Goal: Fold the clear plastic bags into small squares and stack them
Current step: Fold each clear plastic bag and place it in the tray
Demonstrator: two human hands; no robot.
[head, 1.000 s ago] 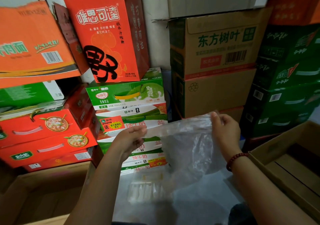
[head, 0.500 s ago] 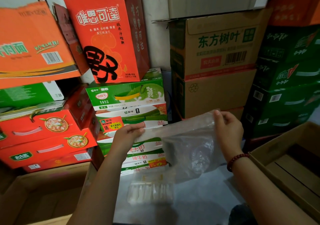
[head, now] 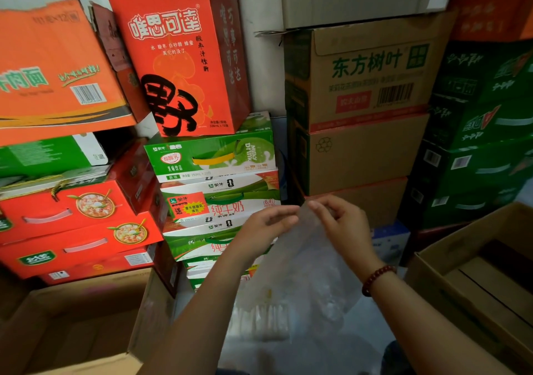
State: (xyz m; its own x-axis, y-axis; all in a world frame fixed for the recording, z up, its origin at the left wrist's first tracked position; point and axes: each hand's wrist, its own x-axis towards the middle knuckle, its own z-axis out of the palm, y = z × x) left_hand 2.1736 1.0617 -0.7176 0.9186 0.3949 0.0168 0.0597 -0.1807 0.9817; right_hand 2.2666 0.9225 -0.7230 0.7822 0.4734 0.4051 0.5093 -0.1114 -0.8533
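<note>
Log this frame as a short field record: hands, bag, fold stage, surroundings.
left hand: pinches the top edge of the clear plastic bag
right hand: pinches the same top edge, close beside the left hand; bead bracelet on the wrist
bag state: held up in the air, hanging down loose and crumpled
fold stage: top corners brought together, not yet a small square
stack: no folded bags that I can make out
surroundings: stacked drink cartons behind, open cardboard box at right
</note>
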